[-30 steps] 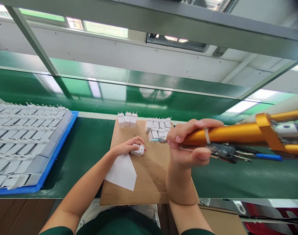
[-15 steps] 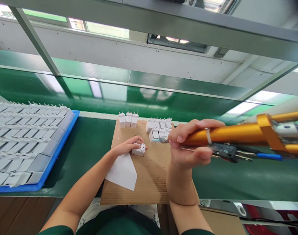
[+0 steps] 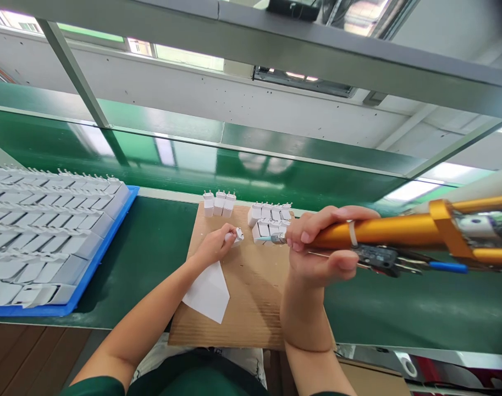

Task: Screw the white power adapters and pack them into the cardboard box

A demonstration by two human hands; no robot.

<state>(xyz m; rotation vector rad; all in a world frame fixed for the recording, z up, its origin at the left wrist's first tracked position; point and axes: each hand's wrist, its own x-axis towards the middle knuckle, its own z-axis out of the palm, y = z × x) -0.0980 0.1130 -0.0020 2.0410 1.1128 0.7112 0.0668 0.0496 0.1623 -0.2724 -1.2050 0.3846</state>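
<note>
My left hand (image 3: 214, 245) is closed on a small white plug charger (image 3: 238, 237) over the middle of the board; the fingers cover much of it. My right hand (image 3: 316, 242) grips an orange metal hand tool (image 3: 382, 230) with a thin pale-blue tip (image 3: 265, 238) pointing left. A black switch is strapped under the tool's body. The tip is apart from the charger in my left hand and lies in front of a cluster of white chargers (image 3: 271, 214). Below my left wrist lies a white sheet of paper (image 3: 209, 294).
Under my hands is a brown cardboard sheet (image 3: 254, 313) on a green bench (image 3: 160, 231). Three white chargers (image 3: 220, 203) stand at its back edge. A blue tray (image 3: 104, 264) packed with rows of white chargers sits at the left. A metal frame bar (image 3: 251, 38) crosses overhead.
My left hand has moved a little up and away from me, its fingers now curled more tightly around the charger. The right hand and tool have barely moved; the view has shifted slightly.
</note>
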